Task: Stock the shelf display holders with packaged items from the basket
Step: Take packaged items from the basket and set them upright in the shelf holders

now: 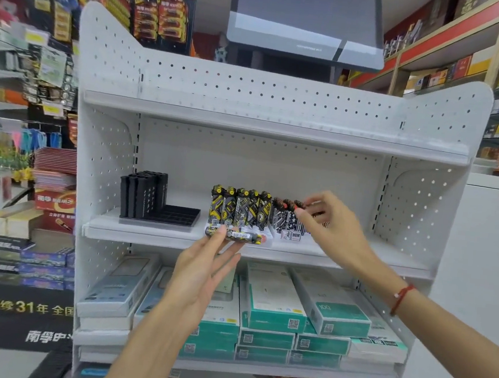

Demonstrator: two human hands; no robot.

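At a white pegboard shelf (pixel 267 245), a person's right hand (pixel 334 224) pinches a red-capped, black-and-white lighter (pixel 300 206) at its top, in the holder on the right of the middle tier. The left hand (pixel 204 269) reaches up with fingers straight and spread, their tips touching a yellow-and-black lighter (pixel 233 234) lying flat at the near edge, before the upright yellow row (pixel 240 207). Such items look light, rigid and smooth; a pinch near the cap seems surest. The basket is out of view.
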